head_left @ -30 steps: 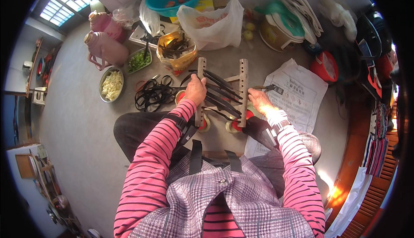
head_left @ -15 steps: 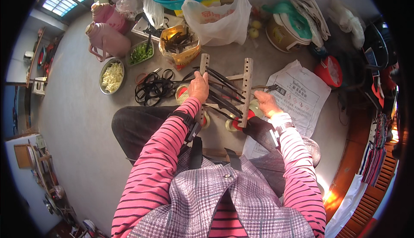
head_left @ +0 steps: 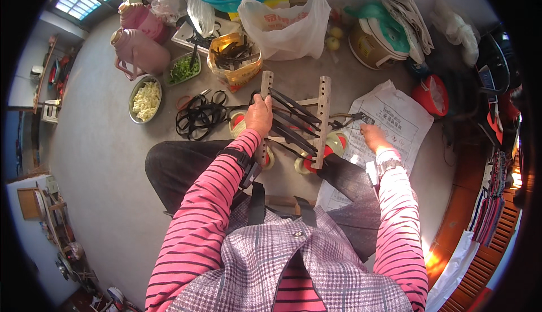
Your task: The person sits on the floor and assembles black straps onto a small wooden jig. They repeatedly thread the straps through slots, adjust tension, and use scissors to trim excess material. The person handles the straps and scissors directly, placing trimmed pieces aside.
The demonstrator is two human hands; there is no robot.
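A small wooden stool frame (head_left: 323,106) with rows of holes in its rails stands upright between my legs, with several black straps (head_left: 293,114) strung slantwise across it. My left hand (head_left: 259,115) is closed round its left rail. Over the white printed sack to the right, my right hand (head_left: 375,137) is apart from the frame, its fingers curled together; what they pinch, if anything, is too small to make out. Just beyond its fingertips a thin dark tool (head_left: 357,116) lies at the sack's edge. Left of the frame is a tangled heap of black strap (head_left: 200,115).
Beyond lie a bowl of chopped pale vegetable (head_left: 146,101), a tray of greens (head_left: 183,70), a yellow bag of dark strips (head_left: 235,62) and a white plastic bag (head_left: 288,27). Two pink flasks (head_left: 142,52) stand left; a bucket (head_left: 375,44) and red container (head_left: 431,94) stand right.
My right hand has moved to the right, away from the frame's right rail and over the sack. My left hand keeps its grip on the left rail, almost unmoved.
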